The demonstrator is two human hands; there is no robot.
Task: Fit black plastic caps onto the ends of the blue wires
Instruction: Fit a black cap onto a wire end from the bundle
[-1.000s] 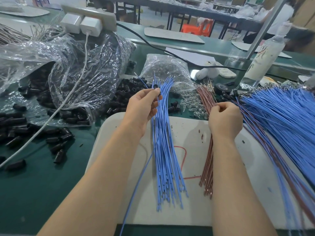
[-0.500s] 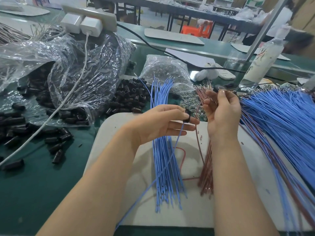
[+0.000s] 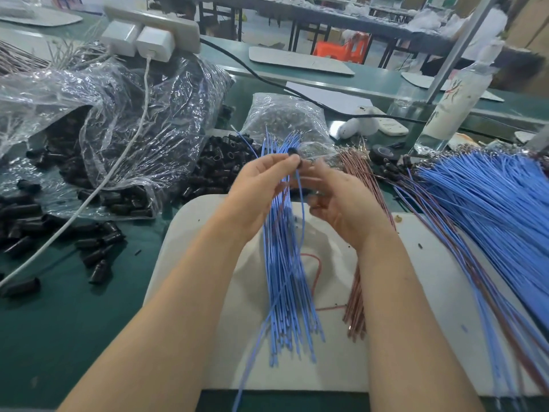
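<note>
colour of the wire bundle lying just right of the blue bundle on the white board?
The bundle is reddish-brown, coppery; the head view shows it.

A factory assembly workshop: long green-topped benches [image 3: 59, 337] run far back, heaped with bulk bags [image 3: 148, 108] of black caps [image 3: 219, 165] and big bundles of blue wires [image 3: 490, 209].

Brown wires [image 3: 355, 316] on white board [image 3: 445, 307]; bottle [image 3: 457, 99] behind it, right; power strip [image 3: 160, 19] w/ chargers far behind, left.
</note>
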